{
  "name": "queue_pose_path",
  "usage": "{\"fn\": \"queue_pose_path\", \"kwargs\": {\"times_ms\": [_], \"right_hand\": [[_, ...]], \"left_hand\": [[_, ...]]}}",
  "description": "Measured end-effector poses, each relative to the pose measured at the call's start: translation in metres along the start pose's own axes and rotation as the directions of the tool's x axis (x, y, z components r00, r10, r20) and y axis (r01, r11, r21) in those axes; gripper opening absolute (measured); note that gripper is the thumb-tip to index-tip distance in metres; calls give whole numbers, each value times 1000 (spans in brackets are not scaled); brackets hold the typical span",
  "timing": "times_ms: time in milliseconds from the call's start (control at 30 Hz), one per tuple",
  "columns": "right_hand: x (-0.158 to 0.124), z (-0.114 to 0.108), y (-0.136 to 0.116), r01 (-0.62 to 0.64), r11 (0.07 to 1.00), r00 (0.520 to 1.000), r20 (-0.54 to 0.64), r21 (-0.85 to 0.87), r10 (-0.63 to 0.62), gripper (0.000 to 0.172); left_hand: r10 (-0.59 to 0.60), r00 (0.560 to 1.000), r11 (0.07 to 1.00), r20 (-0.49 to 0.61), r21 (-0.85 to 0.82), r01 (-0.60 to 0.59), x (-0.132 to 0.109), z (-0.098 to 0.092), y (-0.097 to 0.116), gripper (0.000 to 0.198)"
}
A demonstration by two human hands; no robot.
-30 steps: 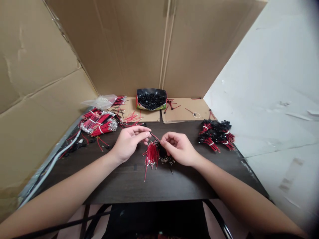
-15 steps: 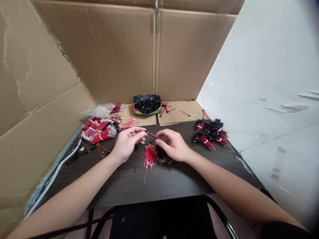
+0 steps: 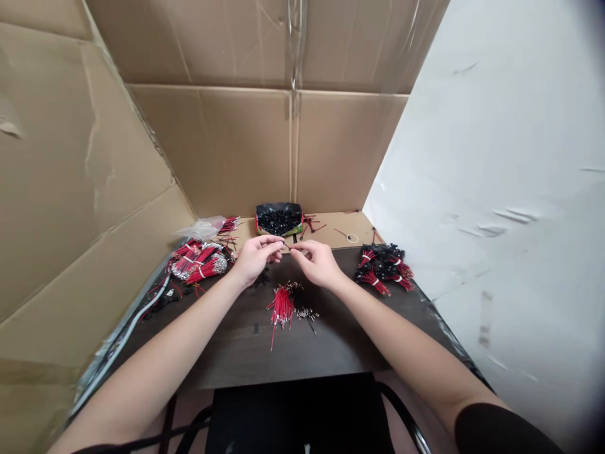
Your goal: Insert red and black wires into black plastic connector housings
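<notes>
My left hand is closed in a pinch on a small black connector whose shape is too small to make out fully. Close beside it, my right hand pinches a short red wire that runs to the connector; the fingertips of both hands almost meet. Below them on the dark table lies a loose pile of red wires with metal terminals at their ends. Black wires with similar ends are next to that pile.
An open box of small black parts stands behind my hands on flat cardboard. Tied red wire bundles and a plastic bag lie at left. Bundles with black connectors sit at right. Cardboard walls enclose the table.
Both hands have moved closer together, and the stretch of wire showing between them is shorter. My view has tilted upward a little.
</notes>
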State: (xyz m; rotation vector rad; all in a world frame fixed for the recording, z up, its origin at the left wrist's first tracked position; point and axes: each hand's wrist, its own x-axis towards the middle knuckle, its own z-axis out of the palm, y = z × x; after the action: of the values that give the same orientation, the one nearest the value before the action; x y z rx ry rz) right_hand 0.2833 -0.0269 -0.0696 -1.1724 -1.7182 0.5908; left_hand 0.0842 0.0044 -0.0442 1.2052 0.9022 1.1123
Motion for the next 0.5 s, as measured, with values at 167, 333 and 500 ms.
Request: {"fn": "queue_pose_path", "kwargs": {"times_ms": [167, 333, 500], "right_hand": [[-5, 8, 15, -16, 1000, 997, 74, -2, 16, 39], [-15, 11, 25, 71, 992, 995, 77, -100, -63, 34], [-17, 8, 31, 41, 992, 996, 78, -120, -32, 30]], "left_hand": [[58, 998, 998, -29, 25, -58, 5, -4, -21, 46], [103, 992, 992, -72, 76, -98, 4, -15, -45, 45], [90, 992, 994, -91, 70, -84, 3, -15, -53, 44]]}}
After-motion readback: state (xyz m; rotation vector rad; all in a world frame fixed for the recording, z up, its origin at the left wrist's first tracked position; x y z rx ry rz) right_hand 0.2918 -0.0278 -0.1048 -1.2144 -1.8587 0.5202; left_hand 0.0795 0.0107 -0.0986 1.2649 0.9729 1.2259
